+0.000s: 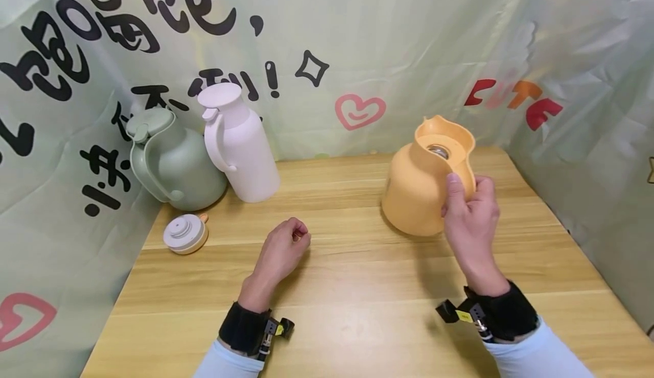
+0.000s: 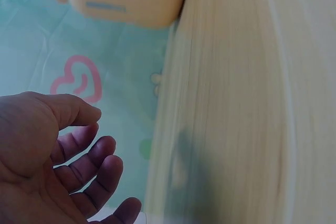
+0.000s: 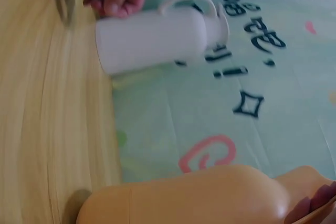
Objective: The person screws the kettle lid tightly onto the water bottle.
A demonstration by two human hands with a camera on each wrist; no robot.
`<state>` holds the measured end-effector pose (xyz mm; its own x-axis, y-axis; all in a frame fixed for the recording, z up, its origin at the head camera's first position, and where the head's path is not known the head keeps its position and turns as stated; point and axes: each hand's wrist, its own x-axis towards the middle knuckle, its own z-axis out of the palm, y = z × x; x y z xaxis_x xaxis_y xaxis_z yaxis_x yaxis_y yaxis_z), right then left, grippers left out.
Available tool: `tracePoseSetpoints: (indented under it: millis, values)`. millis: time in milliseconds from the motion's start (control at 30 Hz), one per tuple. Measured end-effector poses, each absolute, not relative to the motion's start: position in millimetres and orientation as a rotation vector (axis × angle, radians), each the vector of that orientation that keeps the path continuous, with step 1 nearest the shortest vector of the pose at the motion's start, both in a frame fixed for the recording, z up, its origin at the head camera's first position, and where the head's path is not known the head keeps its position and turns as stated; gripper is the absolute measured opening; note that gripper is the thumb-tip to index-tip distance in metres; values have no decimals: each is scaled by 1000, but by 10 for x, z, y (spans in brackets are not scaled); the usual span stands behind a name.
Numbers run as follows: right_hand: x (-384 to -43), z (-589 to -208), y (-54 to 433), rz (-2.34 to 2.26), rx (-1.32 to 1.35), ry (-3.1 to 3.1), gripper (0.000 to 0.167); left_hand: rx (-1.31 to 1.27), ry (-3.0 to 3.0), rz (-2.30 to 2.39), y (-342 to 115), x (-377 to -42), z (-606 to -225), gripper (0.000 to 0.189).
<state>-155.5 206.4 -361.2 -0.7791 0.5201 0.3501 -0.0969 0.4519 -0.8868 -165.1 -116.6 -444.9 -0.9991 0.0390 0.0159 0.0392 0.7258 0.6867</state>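
L hand [image 1: 281,247] loosely curled, R hand [image 1: 472,219] gripping, both arms [image 1: 533,352] fwd & apart.

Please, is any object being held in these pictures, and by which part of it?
The right hand holds the orange thermos jug by its handle, near the top. The left hand holds nothing.

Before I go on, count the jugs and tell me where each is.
3: the green jug at far left, the pale pink jug just right of it, and the orange jug toward the right, held by the right hand. No others show.
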Motion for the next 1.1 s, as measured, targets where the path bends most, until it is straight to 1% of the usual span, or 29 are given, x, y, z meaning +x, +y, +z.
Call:
tracePoseSetpoints:
  millis: [200,433,567,700,833,1000,1100]
  values:
    - [-1616,-3622,1745,1427,-214,-2146,34,-81,-2914,-1178,-1130,-1649,-4440,11]
    - [-1610,-3657,1398,1531,-61,-2172,40,-109,-2858,-1210,-1094,-1619,-4383,8]
    - [-1576,-3677,1210,1627,20,-2157,41,-143,-2791,-1266,-1053,-1597,-4309,6]
    - [-1531,-3706,1045,1778,84,-2118,35,-161,-2728,-1344,-983,-1587,-4205,7]
    - [-1466,-3722,911,1802,116,-2215,29,-203,-2625,-1463,-882,-1594,-4086,15]
    - [-1417,-3713,833,1512,229,-2442,22,-306,-2492,-1652,-716,-1593,-3955,37]
    - [-1414,-3709,832,1319,333,-2485,22,-379,-2455,-1758,-631,-1592,-3880,46]
